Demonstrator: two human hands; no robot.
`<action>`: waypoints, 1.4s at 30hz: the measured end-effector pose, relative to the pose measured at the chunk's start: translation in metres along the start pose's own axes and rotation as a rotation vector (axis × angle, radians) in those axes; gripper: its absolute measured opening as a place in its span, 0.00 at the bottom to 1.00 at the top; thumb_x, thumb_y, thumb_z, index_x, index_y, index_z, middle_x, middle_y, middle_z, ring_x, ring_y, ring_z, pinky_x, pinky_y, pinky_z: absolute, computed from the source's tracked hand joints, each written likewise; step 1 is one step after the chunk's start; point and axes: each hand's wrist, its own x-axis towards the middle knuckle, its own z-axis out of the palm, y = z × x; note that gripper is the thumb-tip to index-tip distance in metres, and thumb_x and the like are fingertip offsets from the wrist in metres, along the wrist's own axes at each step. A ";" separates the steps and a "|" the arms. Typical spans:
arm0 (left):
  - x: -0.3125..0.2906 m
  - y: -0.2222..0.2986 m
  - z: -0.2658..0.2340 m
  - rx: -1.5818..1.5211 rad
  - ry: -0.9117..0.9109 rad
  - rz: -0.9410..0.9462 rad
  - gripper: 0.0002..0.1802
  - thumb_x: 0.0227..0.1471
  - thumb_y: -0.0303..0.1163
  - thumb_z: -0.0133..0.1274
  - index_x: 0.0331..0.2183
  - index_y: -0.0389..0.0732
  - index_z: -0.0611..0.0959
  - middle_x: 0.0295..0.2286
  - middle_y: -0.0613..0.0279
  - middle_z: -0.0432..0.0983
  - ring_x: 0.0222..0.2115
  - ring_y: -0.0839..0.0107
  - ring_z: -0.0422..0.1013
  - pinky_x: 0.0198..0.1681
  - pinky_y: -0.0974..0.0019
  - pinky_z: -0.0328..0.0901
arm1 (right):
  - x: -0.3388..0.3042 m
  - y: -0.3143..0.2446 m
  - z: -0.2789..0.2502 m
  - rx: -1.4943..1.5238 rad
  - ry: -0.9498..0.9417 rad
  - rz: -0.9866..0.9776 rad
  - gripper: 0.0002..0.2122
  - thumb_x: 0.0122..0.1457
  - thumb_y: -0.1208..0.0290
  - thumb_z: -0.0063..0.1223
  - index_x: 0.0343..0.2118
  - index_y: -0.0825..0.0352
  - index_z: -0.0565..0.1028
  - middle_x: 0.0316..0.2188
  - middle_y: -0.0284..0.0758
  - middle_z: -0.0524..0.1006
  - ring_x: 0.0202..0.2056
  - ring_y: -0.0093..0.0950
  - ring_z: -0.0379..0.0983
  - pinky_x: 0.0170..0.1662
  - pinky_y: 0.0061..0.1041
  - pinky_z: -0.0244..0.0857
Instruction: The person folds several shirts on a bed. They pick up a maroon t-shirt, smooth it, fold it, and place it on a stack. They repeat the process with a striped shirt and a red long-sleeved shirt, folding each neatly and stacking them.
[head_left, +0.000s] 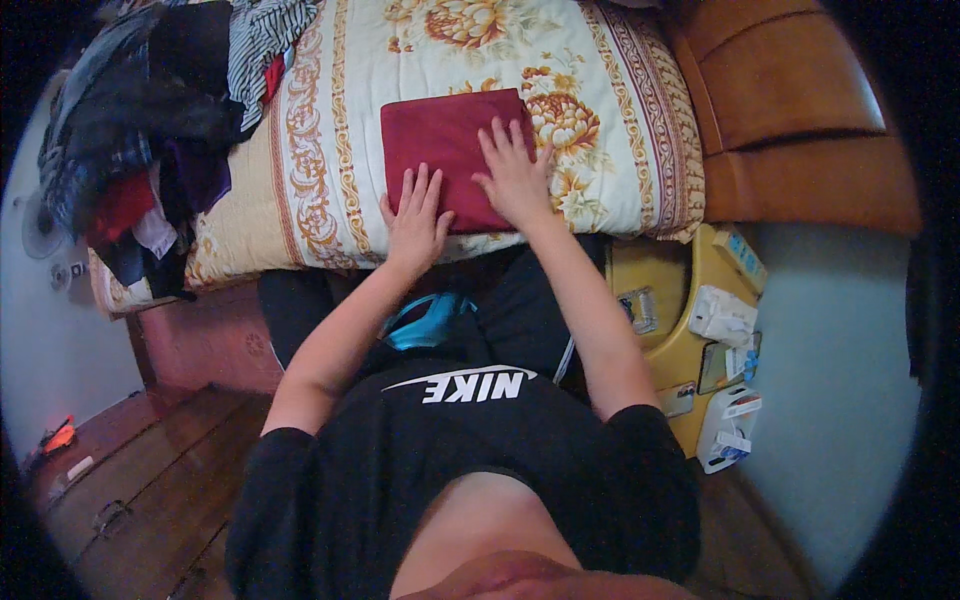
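A dark red cloth [440,130], folded into a neat flat rectangle, lies on the flowered bedspread [380,40] in front of me. My left hand [415,220] rests on its near left part, fingers stretched out and spread. Higher up on the right side of the cloth, my right hand [515,175] lies flat with its fingers apart. Both palms face down, and neither hand grips the fabric. What kind of garment or cloth it is cannot be told from its folded shape.
A heap of loose clothes [140,110], dark, striped and red, lies on the bed's left side. A brown padded headboard [800,110] stands at the right. Beside the bed is a yellow cabinet [655,265] with small packages and a white container [728,430].
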 end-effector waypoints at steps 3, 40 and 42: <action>-0.019 -0.030 0.013 0.033 -0.135 0.081 0.33 0.49 0.40 0.44 0.56 0.45 0.55 0.57 0.58 0.45 0.58 0.60 0.43 0.56 0.47 0.39 | -0.013 0.002 0.010 -0.078 -0.096 0.075 0.28 0.55 0.53 0.39 0.57 0.59 0.53 0.59 0.33 0.49 0.60 0.32 0.42 0.52 0.60 0.37; 0.157 -0.096 -0.172 -0.438 0.163 0.322 0.08 0.39 0.21 0.54 0.28 0.36 0.76 0.25 0.58 0.71 0.27 0.65 0.69 0.32 0.69 0.64 | 0.107 0.035 -0.174 0.241 0.051 -0.266 0.11 0.40 0.78 0.51 0.30 0.68 0.69 0.32 0.39 0.69 0.40 0.40 0.64 0.43 0.33 0.60; 0.132 -0.096 -0.152 -0.376 0.241 0.299 0.08 0.38 0.21 0.52 0.27 0.38 0.75 0.26 0.58 0.70 0.27 0.60 0.69 0.30 0.65 0.65 | 0.079 0.017 -0.162 0.195 0.132 -0.234 0.11 0.39 0.78 0.50 0.30 0.67 0.69 0.31 0.38 0.68 0.38 0.38 0.64 0.41 0.33 0.60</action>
